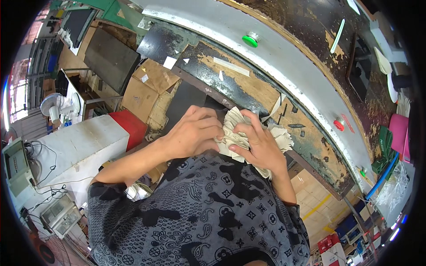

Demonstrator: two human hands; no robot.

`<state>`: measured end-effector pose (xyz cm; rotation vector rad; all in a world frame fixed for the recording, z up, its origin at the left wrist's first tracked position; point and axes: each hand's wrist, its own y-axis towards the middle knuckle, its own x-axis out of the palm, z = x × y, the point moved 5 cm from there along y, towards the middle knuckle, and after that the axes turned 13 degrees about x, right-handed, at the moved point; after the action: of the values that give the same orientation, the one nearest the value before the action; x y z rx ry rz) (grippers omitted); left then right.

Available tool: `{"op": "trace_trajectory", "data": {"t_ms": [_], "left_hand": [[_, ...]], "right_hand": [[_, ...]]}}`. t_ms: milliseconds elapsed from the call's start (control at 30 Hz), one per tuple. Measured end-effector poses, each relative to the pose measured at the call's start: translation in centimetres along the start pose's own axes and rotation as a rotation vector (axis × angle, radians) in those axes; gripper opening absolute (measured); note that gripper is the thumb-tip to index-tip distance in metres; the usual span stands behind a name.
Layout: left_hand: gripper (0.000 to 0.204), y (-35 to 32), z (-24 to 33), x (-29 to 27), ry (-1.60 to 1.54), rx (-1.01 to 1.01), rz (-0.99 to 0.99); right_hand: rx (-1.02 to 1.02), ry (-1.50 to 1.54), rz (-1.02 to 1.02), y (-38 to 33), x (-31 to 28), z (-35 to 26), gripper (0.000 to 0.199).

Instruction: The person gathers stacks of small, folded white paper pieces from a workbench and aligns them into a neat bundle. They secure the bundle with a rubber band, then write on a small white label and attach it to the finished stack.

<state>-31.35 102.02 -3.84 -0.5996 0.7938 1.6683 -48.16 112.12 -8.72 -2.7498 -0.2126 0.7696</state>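
Observation:
Close to my chest, a thick bundle of cream-coloured thin pieces [235, 122], like cloth or soft leather, lies between my hands. Its layers are crumpled and fanned at the edges. My left hand [195, 131] has its fingers curled against the bundle's left side. From the right, my right hand [262, 144] grips the bundle, with thumb and fingers pressed into the folds. More layers [279, 137] stick out beyond the right hand. The undersides of the bundle and some fingertips are hidden.
Ahead runs a worn dark workbench [213, 75] with scattered offcuts and strips. Behind it a grey machine beam carries a green button [250, 41] and a red button [339, 125]. Brown cardboard [140, 91], a white cabinet [75, 146] and a fan [52, 105] stand left.

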Motion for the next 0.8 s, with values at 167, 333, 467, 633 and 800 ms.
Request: {"op": "trace_trajectory", "data": {"t_ms": [167, 333, 467, 633, 800], "left_hand": [[0.034, -1.0, -0.5, 1.1, -0.036, -0.076, 0.079], [0.033, -1.9, -0.6, 3.1, -0.172, -0.176, 0.175], [0.032, -1.4, -0.7, 3.7, -0.258, -0.161, 0.279], [0.039, 0.6, 0.0, 1.3, -0.134, -0.015, 0.221], [0.045, 0.4, -1.6, 1.8, -0.551, -0.049, 0.120]], "right_hand": [[-0.047, 0.031, -0.012, 0.0, -0.2, 0.2, 0.043], [-0.080, -0.060, 0.014, -0.1, -1.3, -1.2, 0.058], [-0.019, -0.021, 0.126, -0.6, -1.2, -1.2, 0.061], [-0.126, 0.185, 0.050, -0.1, -1.2, 0.3, 0.061], [-0.164, 0.268, -0.052, 0.3, -0.9, 0.6, 0.065]]}}
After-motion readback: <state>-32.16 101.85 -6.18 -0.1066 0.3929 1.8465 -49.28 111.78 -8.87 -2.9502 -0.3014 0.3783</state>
